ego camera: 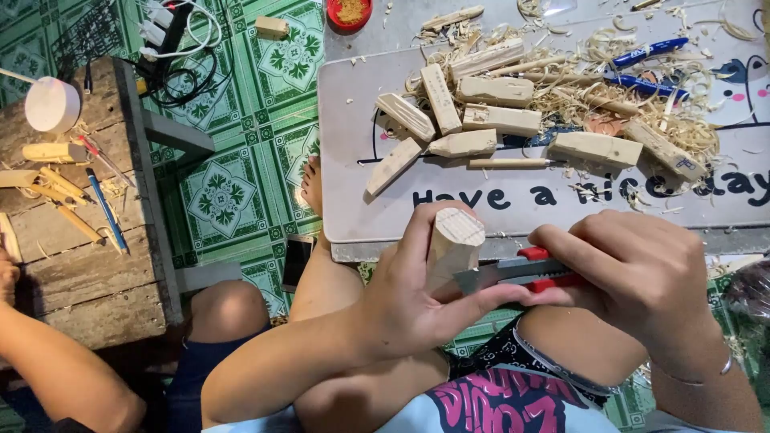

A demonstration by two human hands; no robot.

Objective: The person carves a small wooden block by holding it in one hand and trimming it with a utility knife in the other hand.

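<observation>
My left hand (413,301) grips a pale wooden block (451,240), its round end turned toward the camera. My right hand (634,269) is closed on a red utility knife (521,273); the steel blade lies against the block's side, and my left thumb rests along the blade. Both hands work above my lap, just in front of a low grey table (353,144).
On the table lie several carved wooden pieces (481,120), wood shavings (618,88), two blue pens (646,52) and a pencil (509,163). A phone (297,261) lies on the green tiled floor. Another person's arm (64,369) reaches by a wooden bench (88,273) with sticks.
</observation>
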